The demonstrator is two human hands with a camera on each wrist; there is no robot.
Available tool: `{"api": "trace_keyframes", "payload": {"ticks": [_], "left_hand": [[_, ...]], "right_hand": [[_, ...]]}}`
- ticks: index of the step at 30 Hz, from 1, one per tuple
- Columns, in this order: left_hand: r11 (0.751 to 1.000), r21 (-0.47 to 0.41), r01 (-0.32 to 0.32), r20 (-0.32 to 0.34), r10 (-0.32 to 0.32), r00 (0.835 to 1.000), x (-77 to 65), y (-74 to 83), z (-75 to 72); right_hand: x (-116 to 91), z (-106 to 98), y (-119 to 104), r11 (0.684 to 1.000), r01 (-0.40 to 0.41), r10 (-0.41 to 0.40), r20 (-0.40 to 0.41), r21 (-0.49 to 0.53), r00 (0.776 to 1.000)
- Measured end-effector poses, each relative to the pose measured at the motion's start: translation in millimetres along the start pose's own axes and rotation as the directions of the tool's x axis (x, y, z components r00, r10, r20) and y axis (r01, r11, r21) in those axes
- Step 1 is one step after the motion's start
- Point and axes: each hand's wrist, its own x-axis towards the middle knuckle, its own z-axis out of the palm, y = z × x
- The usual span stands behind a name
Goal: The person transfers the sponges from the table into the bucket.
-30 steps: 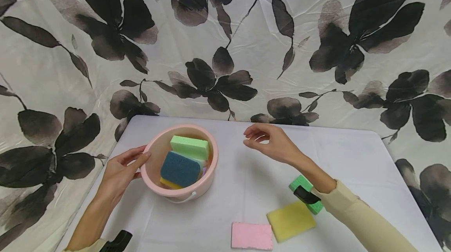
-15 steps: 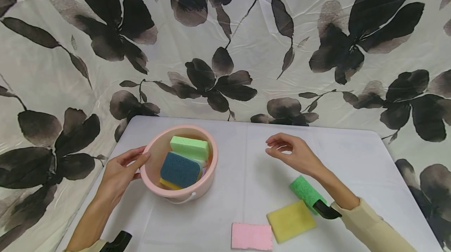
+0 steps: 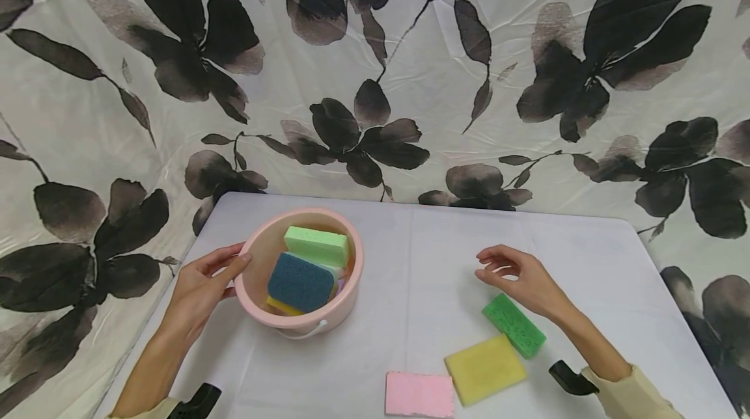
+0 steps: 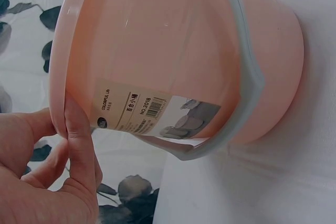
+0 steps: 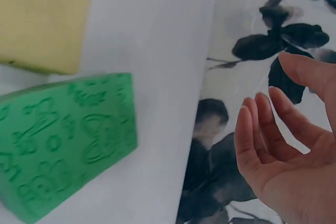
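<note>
My left hand (image 3: 202,285) pinches the rim of a pink bucket (image 3: 253,295) between thumb and fingers at its left side. In the left wrist view the bucket (image 4: 157,35) shows a paper label (image 4: 152,109) and a grey handle (image 4: 247,77) hanging down. Inside lie a light green sponge (image 3: 316,246) and a dark blue sponge (image 3: 300,282) with a yellow side, over other partly hidden ones. My right hand (image 3: 524,279) hovers with loosely bent fingers and nothing in them, just above a bright green sponge (image 3: 514,326), whose embossed pattern shows in the right wrist view.
A yellow sponge cloth (image 3: 485,369) touches the green sponge's lower left, and a pink sponge cloth (image 3: 418,394) lies to its left. All rest on a white-covered table (image 3: 328,380). Behind the table's far edge hangs a floral curtain (image 3: 457,81).
My right hand has moved right and somewhat nearer, away from the bucket, uncovering the green sponge. The left hand and bucket have stayed put.
</note>
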Motion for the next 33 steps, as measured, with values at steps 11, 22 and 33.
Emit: {"api": "trace_keyframes", "payload": {"ticks": [11, 22, 33], "left_hand": [[0.999, -0.013, 0.029, 0.005, -0.029, 1.0, 1.1, 0.8, -0.2], [1.0, -0.014, 0.028, 0.0, -0.028, 1.0, 1.0, 1.2, 0.7], [1.0, -0.013, 0.024, -0.007, -0.024, 1.0, 0.8, 0.8, 1.7]], "right_hand": [[-25.3, 1.3, 32.4, 0.996, -0.082, 0.083, 0.022, -0.031, 0.996], [-40.6, 3.6, 52.8, 0.994, -0.076, 0.081, 0.062, -0.083, 0.995], [-36.1, 0.3, 49.8, 0.987, -0.07, 0.088, 0.121, -0.147, 0.989]]}}
